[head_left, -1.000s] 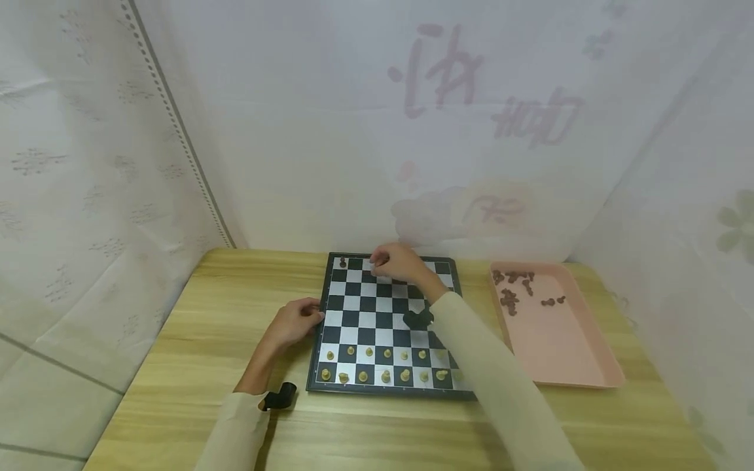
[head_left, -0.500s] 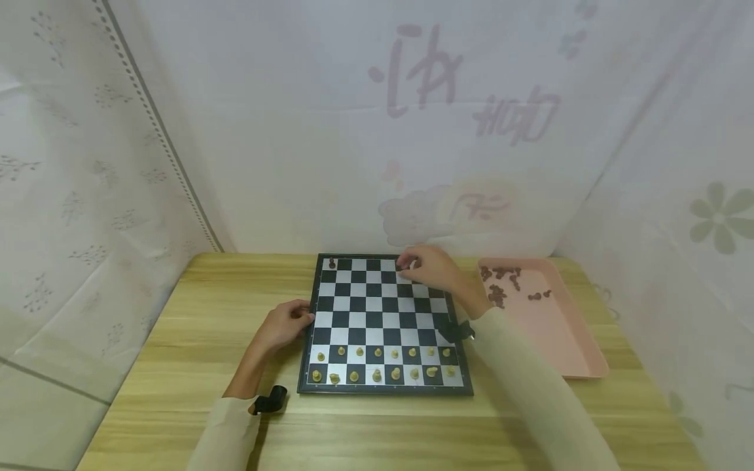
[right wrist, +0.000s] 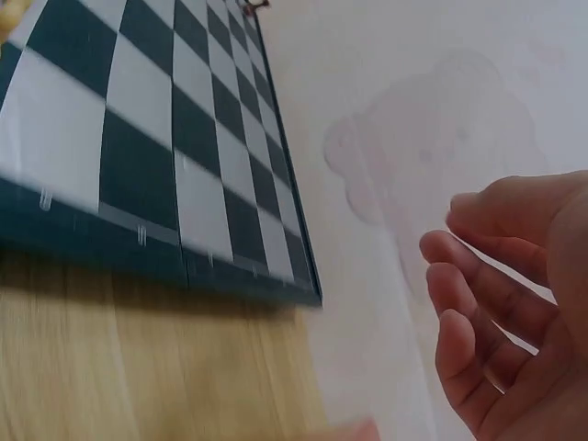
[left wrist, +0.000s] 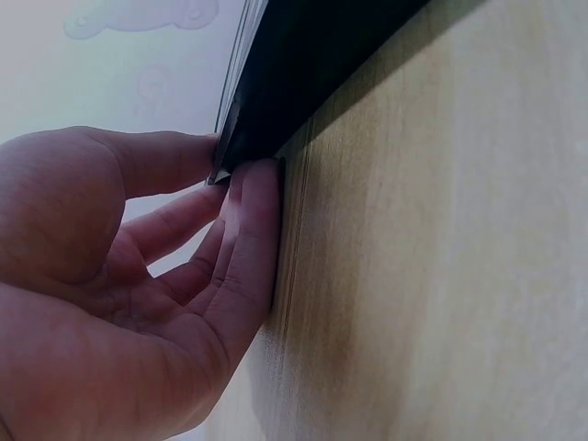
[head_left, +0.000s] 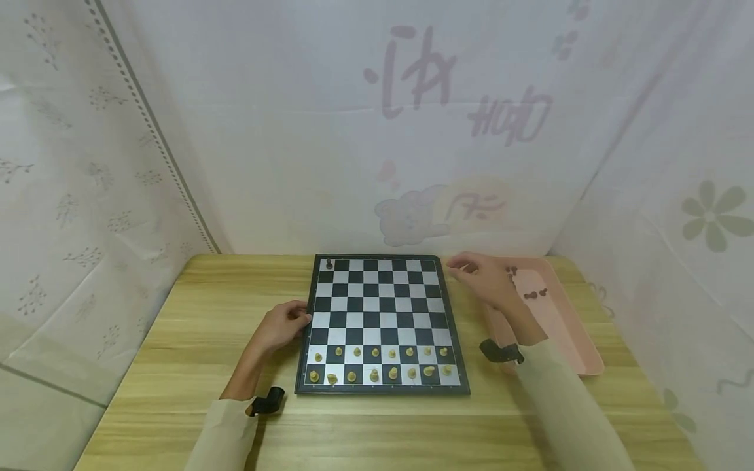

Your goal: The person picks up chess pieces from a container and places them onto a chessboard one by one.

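A black-and-white chessboard [head_left: 379, 304] lies on the wooden table. Pale yellow chess pieces [head_left: 374, 375] fill its two near rows, and one dark brown chess piece [head_left: 329, 263] stands on the far left corner square. At the board's left edge, my left hand [head_left: 285, 324] grips it; the left wrist view shows the thumb on the upper edge and the fingers [left wrist: 248, 248] against the side below. My right hand [head_left: 485, 278] is raised between the board and the pink tray [head_left: 580, 333], fingers loosely bent with nothing held, as the right wrist view shows.
Several dark brown chess pieces [head_left: 533, 295] lie in the tray's far part, some hidden behind my right hand and forearm. A white printed cloth [head_left: 294, 163] hangs right behind the table's back edge and along both sides.
My right hand has moved right, from over the board's far rows to beside the tray. The left hand stays at the board's left edge. The head view has shifted slightly.
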{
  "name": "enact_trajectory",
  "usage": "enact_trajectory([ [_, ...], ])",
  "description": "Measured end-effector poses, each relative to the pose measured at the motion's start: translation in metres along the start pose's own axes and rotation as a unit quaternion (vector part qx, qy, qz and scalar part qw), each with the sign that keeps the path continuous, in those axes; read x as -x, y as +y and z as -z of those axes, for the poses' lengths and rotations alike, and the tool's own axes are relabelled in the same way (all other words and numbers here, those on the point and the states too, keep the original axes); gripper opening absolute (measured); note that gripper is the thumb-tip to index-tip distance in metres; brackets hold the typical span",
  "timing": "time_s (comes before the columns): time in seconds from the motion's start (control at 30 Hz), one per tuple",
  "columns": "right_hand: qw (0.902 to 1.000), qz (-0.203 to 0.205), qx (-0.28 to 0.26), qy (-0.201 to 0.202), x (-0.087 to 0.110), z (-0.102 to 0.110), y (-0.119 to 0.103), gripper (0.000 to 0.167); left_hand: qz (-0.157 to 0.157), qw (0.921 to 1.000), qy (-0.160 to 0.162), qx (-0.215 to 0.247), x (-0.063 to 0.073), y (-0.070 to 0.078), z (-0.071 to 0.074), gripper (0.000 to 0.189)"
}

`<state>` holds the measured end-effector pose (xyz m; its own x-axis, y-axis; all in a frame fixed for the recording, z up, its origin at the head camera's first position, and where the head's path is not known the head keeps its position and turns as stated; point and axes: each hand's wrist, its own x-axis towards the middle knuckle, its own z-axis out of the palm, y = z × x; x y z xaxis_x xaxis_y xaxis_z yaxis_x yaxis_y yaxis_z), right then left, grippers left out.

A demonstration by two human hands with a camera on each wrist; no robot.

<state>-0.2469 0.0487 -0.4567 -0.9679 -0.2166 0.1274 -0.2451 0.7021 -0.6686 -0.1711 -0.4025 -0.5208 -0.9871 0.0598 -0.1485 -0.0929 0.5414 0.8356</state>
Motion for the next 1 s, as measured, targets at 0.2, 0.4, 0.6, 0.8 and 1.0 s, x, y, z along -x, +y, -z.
enact_trajectory([
  [0.2,0.9958,-0.005,-0.089,0.024,0.017,0.019,0.03,0.03,0.003,1.0,0.004,0.003,0.0,-0.002,0.0,0.035],
  [0.4,0.9949,0.009,-0.088,0.049,0.029,0.029,0.072,0.026,-0.001,0.9999,-0.001,0.013,0.0,-0.003,0.0,0.035],
  [0.6,0.9952,0.077,0.036,0.049,0.035,0.042,0.1,0.008,-0.004,0.9998,-0.005,0.02,0.0,-0.002,0.0,0.035],
  [0.8,0.9893,0.101,0.098,0.039,0.04,0.046,0.11,0.012,0.002,0.9998,-0.002,0.019,0.0,-0.002,0.001,0.035],
  [1.0,0.9944,0.07,0.078,-0.016,0.046,0.043,0.116,0.015,0.003,0.9998,-0.004,0.021,0.0,-0.002,0.0,0.035],
])
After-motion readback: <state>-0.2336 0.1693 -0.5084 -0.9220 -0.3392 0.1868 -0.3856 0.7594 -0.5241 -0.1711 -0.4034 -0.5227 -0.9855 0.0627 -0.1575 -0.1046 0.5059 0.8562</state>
